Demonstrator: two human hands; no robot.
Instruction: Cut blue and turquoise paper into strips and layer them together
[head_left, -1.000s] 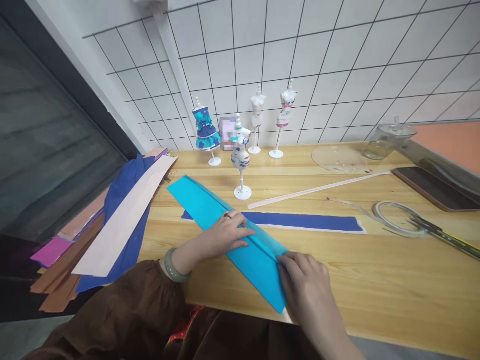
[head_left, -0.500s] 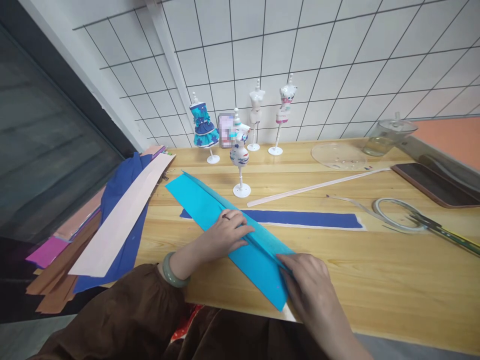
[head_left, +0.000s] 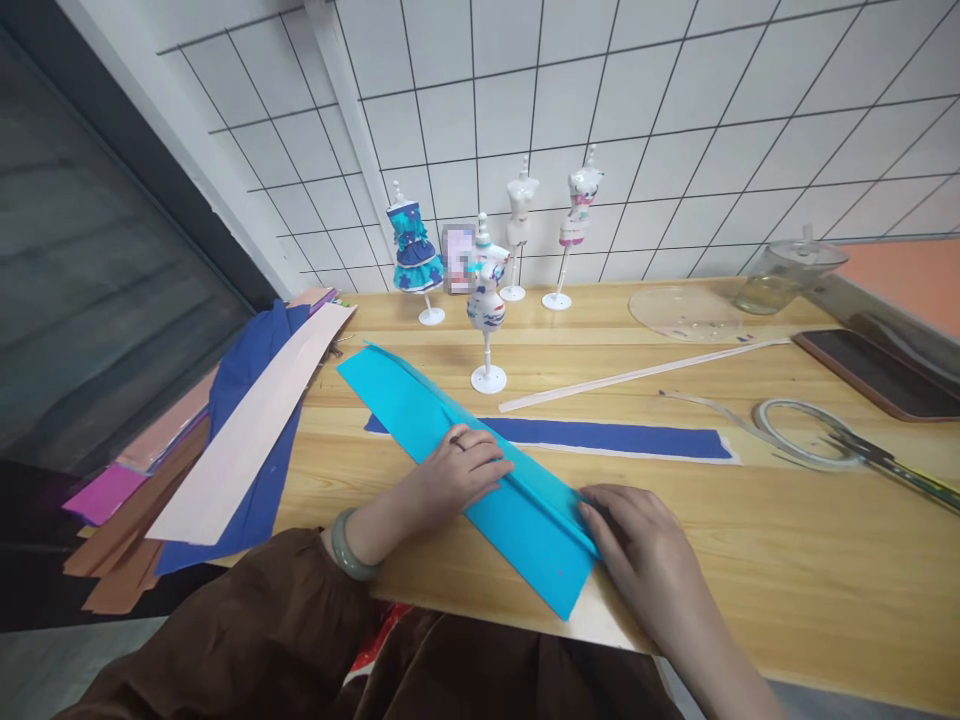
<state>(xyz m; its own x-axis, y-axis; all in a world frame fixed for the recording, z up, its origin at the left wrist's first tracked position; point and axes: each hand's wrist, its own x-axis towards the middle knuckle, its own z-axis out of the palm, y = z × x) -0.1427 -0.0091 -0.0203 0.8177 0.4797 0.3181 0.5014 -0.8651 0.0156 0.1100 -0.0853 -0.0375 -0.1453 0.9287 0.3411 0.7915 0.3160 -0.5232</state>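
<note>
Count: dress forms [head_left: 487,308], 4; turquoise sheet [head_left: 536,535], 1; flat blue strip [head_left: 622,438], 1; narrow pale strip [head_left: 645,374], 1; tape roll [head_left: 762,418], right, 1.

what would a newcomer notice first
Probably the long turquoise sheet slanting across the light wooden table, the left hand resting on it and the right hand at its right end. Beyond it, four small white dress forms stand before the white tiled wall, the leftmost in a ruffled blue dress.
</note>
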